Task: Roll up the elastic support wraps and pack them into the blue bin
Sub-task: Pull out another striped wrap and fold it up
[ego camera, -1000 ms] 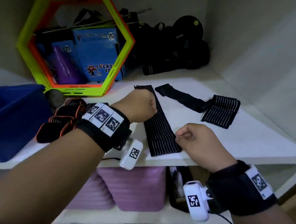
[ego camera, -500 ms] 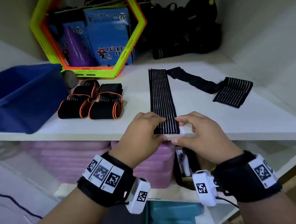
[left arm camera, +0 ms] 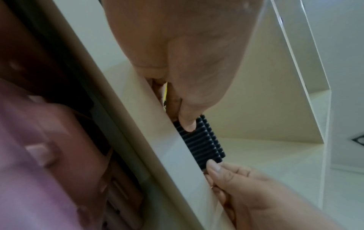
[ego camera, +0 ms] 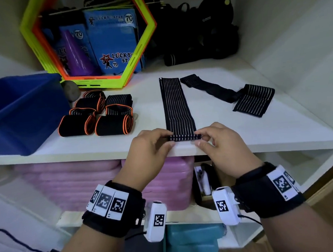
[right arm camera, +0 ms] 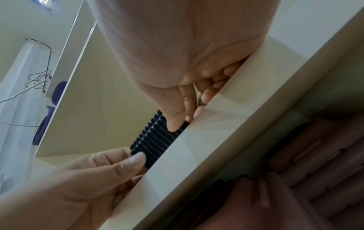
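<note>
The striped wrap (ego camera: 177,105) lay flat lengthwise at the centre of the head view, its near end at the front edge of the white shelf (ego camera: 279,134), where a first small fold had been turned over. The left hand (ego camera: 149,152) pinched the left corner of that fold and the right hand (ego camera: 221,147) pinched the right corner, thumbs toward the person and fingers on top; both wrist views confirmed thumbs pressed against the ribbed roll. The material appeared light, soft and stretchy, with a ribbed surface likely to give fair grip; it would probably spring loose if released, so hold should be kept at both ends of the roll with even tension. A second wrap (ego camera: 237,94) lay unrolled at centre right. Six rolled wraps (ego camera: 96,114), mostly orange-edged, sat in a cluster at centre left, just beside the blue bin (ego camera: 24,115) at the left edge, not yet in it. A hexagonal frame (ego camera: 90,42) stood at upper left.
</note>
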Demonstrator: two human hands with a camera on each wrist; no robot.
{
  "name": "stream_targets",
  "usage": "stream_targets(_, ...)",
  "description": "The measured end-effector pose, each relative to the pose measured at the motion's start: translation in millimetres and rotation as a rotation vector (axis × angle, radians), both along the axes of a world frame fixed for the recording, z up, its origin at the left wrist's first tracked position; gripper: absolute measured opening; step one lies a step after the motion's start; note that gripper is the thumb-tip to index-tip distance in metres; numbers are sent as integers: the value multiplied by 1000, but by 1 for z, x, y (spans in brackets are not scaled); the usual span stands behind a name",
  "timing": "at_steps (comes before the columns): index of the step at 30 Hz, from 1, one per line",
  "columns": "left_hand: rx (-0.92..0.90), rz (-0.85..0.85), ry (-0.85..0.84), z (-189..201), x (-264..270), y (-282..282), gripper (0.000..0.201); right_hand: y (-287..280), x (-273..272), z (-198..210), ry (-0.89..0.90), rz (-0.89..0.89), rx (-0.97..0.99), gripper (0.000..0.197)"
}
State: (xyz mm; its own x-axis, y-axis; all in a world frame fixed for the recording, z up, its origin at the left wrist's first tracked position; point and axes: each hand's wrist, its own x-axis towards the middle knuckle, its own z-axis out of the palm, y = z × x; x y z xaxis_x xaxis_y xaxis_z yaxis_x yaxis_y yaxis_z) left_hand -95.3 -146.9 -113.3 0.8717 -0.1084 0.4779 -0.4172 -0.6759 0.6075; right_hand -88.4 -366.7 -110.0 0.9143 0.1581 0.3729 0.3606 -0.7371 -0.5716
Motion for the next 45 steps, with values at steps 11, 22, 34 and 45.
stream_targets(11,-305,111,171,12,9,-7,18,10,5,2,20,-163,125,39)
stream_targets(22,-203,176,122,10,10,-9,15,16,1,6,38,-214,122,33)
stream_targets(34,-97,31,24,2,11,-4,15,16,-6,-1,-66,-117,115,22)
stream_targets(45,-53,-2,167,4,4,11,40,6,-13,3,-6,-25,-23,34)
